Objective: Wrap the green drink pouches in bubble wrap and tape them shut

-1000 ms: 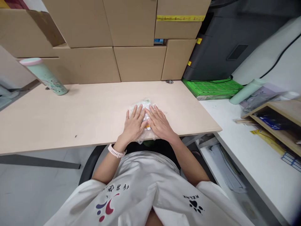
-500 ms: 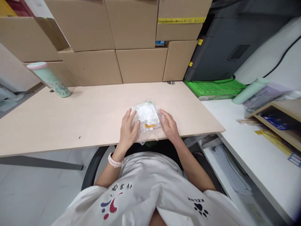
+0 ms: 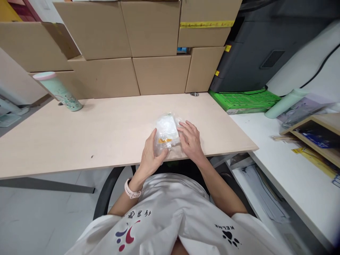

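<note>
A clear plastic bag (image 3: 166, 132) with white contents and a small orange label is tilted up off the light wooden desk (image 3: 106, 127), near the desk's front edge. My left hand (image 3: 150, 159) grips the bag's left and lower side, thumb on its front. My right hand (image 3: 190, 141) rests against the bag's right side with fingers spread and slightly bent. A pink watch sits on my left wrist.
A mint green bottle (image 3: 57, 90) with a pink lid stands at the desk's back left. Cardboard boxes (image 3: 138, 46) are stacked along the back. A green crate (image 3: 243, 100) and a dark machine (image 3: 262, 42) sit to the right, beside a white side table (image 3: 297, 177) with a wooden shelf.
Both hands lay flat on the bag a second ago. They slid apart to its sides, and now my left hand has taken hold of it and tipped it up.
</note>
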Motion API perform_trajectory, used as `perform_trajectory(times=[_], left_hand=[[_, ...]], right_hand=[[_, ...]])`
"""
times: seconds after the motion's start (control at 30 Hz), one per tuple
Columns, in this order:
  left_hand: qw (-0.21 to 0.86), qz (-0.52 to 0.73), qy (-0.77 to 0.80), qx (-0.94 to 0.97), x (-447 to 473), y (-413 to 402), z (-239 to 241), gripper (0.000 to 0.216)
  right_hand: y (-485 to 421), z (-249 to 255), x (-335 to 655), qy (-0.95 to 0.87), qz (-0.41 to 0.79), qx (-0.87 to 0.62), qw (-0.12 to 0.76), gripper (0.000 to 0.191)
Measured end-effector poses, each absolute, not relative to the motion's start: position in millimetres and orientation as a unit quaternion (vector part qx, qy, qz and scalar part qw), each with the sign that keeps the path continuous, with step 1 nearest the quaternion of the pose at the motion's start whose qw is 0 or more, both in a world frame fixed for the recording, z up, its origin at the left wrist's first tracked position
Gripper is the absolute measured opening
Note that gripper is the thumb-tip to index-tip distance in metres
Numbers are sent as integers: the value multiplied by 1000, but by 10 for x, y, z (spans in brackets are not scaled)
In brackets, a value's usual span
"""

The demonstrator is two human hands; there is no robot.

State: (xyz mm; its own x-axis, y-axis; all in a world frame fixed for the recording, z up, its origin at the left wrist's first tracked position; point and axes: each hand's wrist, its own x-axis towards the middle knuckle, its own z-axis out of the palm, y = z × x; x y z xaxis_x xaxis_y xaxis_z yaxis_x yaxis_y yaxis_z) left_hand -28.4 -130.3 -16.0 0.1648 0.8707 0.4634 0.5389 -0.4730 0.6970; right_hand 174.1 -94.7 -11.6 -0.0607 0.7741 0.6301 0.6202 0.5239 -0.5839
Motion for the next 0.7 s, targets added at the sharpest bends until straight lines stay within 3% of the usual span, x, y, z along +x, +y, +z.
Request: perform_trajectory(times=[0.1,0.27,0.33,0.47,0.6,0.7], left_hand=[[258,466,468,705,-294,-1316,-123,93],[361,513,452,635,-344,-1262,-147,58],[364,540,494,576,-414,-1212,-197,52],[240,544,568,570,-552,-1141,-254,64],[70,452,578,676,-542,-1173,-218,38],[49,392,551,735,-449,-1237,-195,40]], right_hand=[[-956,197,1519,-767,69,-442,459,37],[-907,342,1137,-860,34,-370,351,36],[-894,251,1084,-874,30,-364,320,36],[-911,30,1192,-860,43,-399,316,39],[-961,-95,1500,-813,38,-445,373,48],[-1023,-145,1816,-770,10,-482,418,49]])
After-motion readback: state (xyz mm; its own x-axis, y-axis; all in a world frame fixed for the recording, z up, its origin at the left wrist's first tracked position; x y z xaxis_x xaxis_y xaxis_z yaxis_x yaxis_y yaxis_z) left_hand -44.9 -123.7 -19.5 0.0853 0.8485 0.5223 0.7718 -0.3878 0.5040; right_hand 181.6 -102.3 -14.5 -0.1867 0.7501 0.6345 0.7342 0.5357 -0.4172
